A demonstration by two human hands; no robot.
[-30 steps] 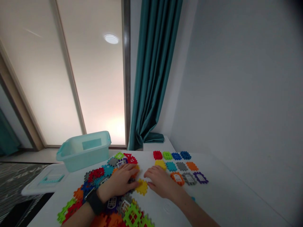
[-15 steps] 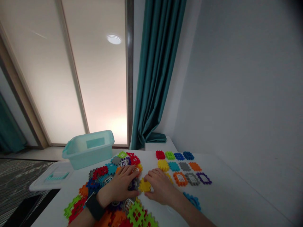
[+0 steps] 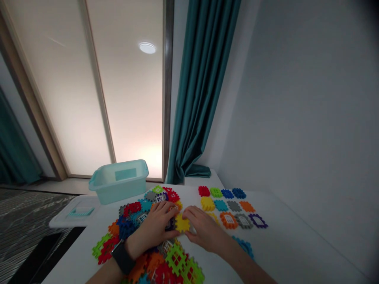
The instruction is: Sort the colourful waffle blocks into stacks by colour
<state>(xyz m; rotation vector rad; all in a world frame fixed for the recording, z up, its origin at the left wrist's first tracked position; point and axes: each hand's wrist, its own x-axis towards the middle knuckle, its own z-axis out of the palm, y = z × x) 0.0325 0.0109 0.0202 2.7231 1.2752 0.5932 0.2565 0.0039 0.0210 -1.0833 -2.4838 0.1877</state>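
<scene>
A heap of coloured interlocking plastic tiles (image 3: 133, 215) lies on the white table (image 3: 281, 244). My left hand (image 3: 155, 228), with a black watch on the wrist, rests on the heap, its fingers curled against a yellow tile (image 3: 181, 223). My right hand (image 3: 203, 228) meets it from the right, fingers closed on the same yellow tile. To the right, single tiles sit in neat rows: a red one (image 3: 204, 191), green, blue, a yellow one (image 3: 207, 203), teal, grey, orange and a purple frame (image 3: 257, 221).
A pale teal plastic bin (image 3: 120, 180) stands at the table's back left, with its lid (image 3: 77, 212) lying flat beside it. A teal curtain (image 3: 201, 90) hangs behind, next to a frosted window. A blue tile (image 3: 244, 246) lies by my right forearm.
The view has shifted to the left and the table contents sit further right. Both hands have closed in on the yellow tile, which now sits between their fingertips.
</scene>
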